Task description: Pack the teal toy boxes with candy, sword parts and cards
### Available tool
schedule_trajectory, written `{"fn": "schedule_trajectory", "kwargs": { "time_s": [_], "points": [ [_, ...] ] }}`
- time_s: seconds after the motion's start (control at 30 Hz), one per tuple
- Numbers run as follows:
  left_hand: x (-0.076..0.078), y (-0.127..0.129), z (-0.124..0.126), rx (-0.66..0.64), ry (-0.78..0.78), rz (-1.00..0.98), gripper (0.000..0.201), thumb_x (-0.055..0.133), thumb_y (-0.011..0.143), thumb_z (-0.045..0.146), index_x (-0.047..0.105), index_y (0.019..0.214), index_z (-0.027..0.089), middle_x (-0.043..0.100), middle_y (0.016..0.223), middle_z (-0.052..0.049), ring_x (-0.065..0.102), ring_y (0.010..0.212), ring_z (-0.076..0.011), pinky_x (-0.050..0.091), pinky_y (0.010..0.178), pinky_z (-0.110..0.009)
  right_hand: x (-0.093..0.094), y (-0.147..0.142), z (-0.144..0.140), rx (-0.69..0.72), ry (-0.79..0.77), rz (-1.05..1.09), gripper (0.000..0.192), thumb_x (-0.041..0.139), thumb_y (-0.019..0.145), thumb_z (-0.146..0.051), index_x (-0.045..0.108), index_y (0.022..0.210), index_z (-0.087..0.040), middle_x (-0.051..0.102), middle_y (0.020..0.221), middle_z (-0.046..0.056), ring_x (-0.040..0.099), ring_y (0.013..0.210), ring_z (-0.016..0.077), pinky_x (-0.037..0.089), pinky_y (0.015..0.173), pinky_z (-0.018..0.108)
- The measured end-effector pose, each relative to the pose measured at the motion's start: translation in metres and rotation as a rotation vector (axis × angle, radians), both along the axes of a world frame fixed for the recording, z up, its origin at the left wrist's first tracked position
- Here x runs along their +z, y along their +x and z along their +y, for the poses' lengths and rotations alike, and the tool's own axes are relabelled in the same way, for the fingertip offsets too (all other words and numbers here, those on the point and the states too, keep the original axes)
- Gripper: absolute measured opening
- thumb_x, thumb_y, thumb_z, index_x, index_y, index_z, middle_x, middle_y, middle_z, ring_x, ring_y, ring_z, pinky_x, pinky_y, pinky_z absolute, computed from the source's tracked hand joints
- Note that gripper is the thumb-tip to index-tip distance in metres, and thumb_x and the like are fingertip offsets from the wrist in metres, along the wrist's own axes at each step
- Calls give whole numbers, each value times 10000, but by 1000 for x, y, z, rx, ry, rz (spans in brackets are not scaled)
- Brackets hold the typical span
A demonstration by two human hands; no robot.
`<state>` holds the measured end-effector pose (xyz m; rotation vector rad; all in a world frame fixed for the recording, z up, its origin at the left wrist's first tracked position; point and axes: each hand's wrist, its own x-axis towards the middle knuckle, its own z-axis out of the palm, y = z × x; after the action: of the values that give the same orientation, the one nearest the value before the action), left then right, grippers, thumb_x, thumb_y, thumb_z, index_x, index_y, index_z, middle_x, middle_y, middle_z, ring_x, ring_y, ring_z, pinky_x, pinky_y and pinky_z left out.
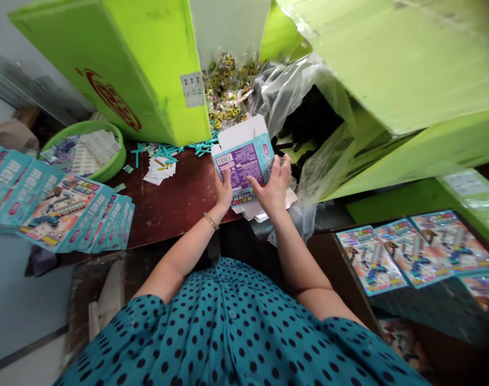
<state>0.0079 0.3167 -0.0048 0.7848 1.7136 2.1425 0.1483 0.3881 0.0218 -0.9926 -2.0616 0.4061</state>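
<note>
Both hands hold a small printed carton point(243, 161) with a purple panel, a barcode and an open white flap on top, over the brown table point(172, 206). My left hand point(223, 194) grips its lower left edge. My right hand point(273, 185) is pressed on its right side, fingers spread over the face. White flat pieces point(256, 210) lie under the carton by my right wrist.
Fanned flat printed cartons point(63, 212) lie left. A green basin point(86, 147) holds packets. Small cards point(160, 169) and teal plastic bits point(176, 150) sit behind. Big green cardboard boxes point(148, 64) and clear bags of small parts point(228, 86) crowd the back. Finished packs point(413, 249) lie right.
</note>
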Motion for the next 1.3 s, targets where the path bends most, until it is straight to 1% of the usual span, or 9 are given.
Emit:
{"fn": "schedule_trajectory", "kwargs": {
  "time_s": [0.13, 0.33, 0.5, 0.63, 0.9, 0.97, 1.1, 1.2, 1.3],
  "points": [
    [5, -13, -6, 92, -4, 55, 893, 475, 887, 844, 346, 1581, 298, 258, 1726, -112, 156, 1638, -267, 168, 1329, -470, 24, -9, -6, 115, -27, 11, 918, 548, 945, -709, 223, 1641, -206, 355, 1637, 241, 343, 1537, 405, 325, 1219, 655],
    [28, -16, -60, 14, 95, 136, 866, 454, 902, 837, 356, 1565, 290, 563, 1495, -145, 572, 1389, -274, 422, 1187, -403, 46, -21, -47, 308, -280, 177, 765, 733, 867, -600, 511, 1461, -170, 652, 1379, 173, 636, 1260, 345, 531, 1075, 502],
    [36, -40, -127, 141, -83, 198, 1023, 655, 851, 755, 175, 1644, 323, 525, 1529, -153, 628, 1321, -266, 504, 1095, -359, 19, -22, -91, 693, -599, 224, 412, 577, 993, -525, 678, 1253, -221, 766, 1168, 80, 728, 1052, 256, 593, 963, 409],
    [25, -53, -191, 114, -229, 239, 900, 777, 781, 685, 464, 1516, 271, 603, 1453, -136, 634, 1286, -286, 498, 1102, -380, -9, -31, -124, 617, -561, 308, 552, 462, 1027, -547, 525, 1483, -243, 636, 1449, 117, 650, 1261, 261, 544, 1065, 429],
    [-12, -17, -259, 224, -341, -159, 445, 598, 928, 618, 752, 982, 204, 748, 938, -49, 693, 847, -195, 557, 796, -288, -42, -49, -143, 831, -688, 18, 587, 377, 1036, -637, 657, 764, -197, 663, 804, 55, 637, 755, 197, 558, 773, 345],
    [-9, -20, -259, 283, -276, -254, 249, 675, 873, 441, 738, 982, 226, 741, 909, -7, 682, 809, -164, 544, 763, -255, -37, -59, -129, 1018, -658, -90, 596, 373, 1048, -604, 709, 783, -189, 700, 934, 75, 677, 864, 208, 569, 862, 363],
    [-1, -46, -259, 44, -156, -647, 508, 653, 674, 252, 712, 1178, 219, 782, 1004, -20, 728, 839, -207, 583, 801, -319, -22, -101, -102, 1072, -419, -182, 379, 540, 1013, -476, 774, 1152, -212, 675, 1345, 110, 668, 1187, 241, 526, 1060, 411],
    [-2, -59, -266, -125, -234, -874, 441, 629, 633, 248, 761, 1037, 130, 797, 935, -88, 740, 799, -250, 599, 824, -384, -15, -119, -110, 1164, -255, -298, 283, 618, 980, -391, 802, 1096, -210, 773, 1156, 89, 728, 1056, 244, 556, 1001, 409],
    [-6, -51, -275, -113, -212, -887, 478, 630, 636, 227, 780, 1080, 132, 808, 1024, -89, 744, 858, -232, 583, 852, -351, -14, -109, -132, 1308, -334, -246, 343, 552, 1022, -431, 818, 1105, -232, 796, 1153, 58, 739, 1097, 247, 561, 1015, 407]
  ]
}}
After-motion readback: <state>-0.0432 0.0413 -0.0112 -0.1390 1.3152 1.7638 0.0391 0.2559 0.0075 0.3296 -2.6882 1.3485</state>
